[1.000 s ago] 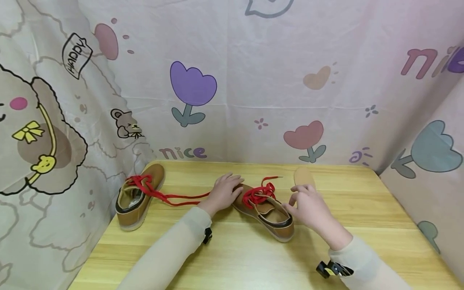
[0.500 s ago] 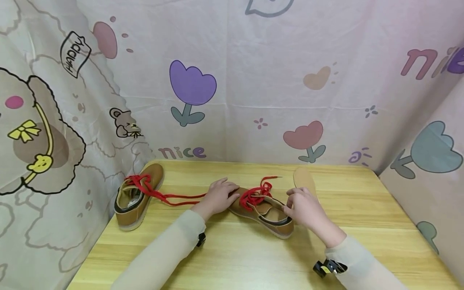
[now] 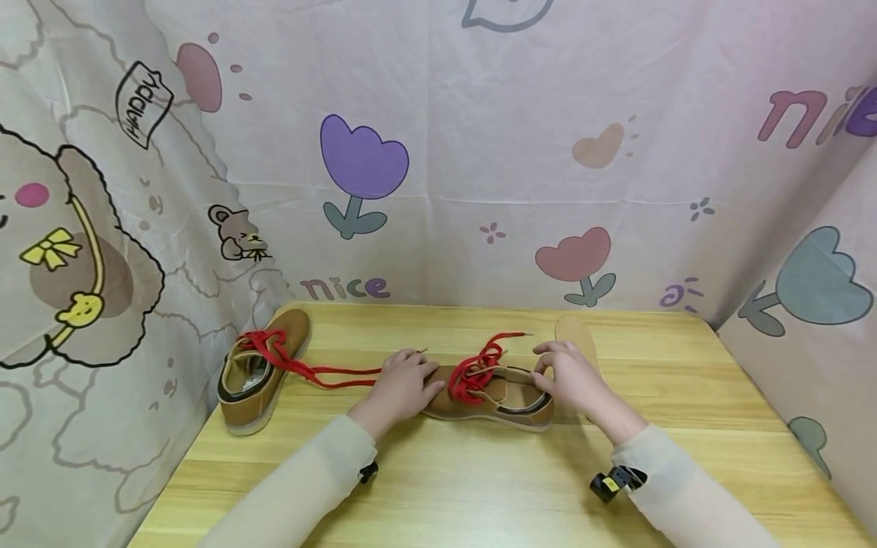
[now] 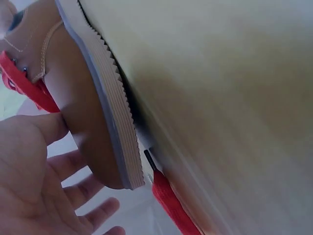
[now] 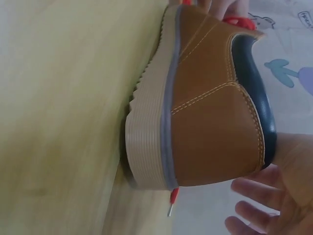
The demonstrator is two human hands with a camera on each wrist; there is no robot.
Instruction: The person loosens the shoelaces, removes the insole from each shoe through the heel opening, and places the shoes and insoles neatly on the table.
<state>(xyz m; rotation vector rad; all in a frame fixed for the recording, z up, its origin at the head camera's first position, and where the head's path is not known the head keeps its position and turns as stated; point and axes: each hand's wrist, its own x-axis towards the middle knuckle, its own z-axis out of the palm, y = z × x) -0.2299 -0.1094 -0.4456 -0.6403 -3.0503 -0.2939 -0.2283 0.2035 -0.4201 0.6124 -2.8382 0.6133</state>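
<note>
A brown lace-up shoe [image 3: 510, 415] with red laces [image 3: 473, 377] lies sole down on the table, its toe pointing left. At the toe, my left hand [image 3: 400, 384] holds the shoe; the left wrist view shows the thumb on the upper [image 4: 78, 112] and fingers round the tip. My right hand [image 3: 569, 377] grips the heel's collar. In the right wrist view the thumb goes behind the padded collar [image 5: 254, 93], its tip hidden, while the other fingers [image 5: 259, 196] lie behind the heel.
Another brown shoe [image 3: 247, 407] stands at the table's left edge, its red laces [image 3: 329, 377] trailing right to behind my left hand. A tan insole [image 3: 574, 332] lies at the back, partly behind my right hand. A printed curtain [image 3: 466, 152] hangs behind the wooden table [image 3: 445, 487].
Between my hands the shoe has turned, its heel swinging away from me and its toe coming nearer and left. My left hand moved left and nearer; my right hand shifted slightly back.
</note>
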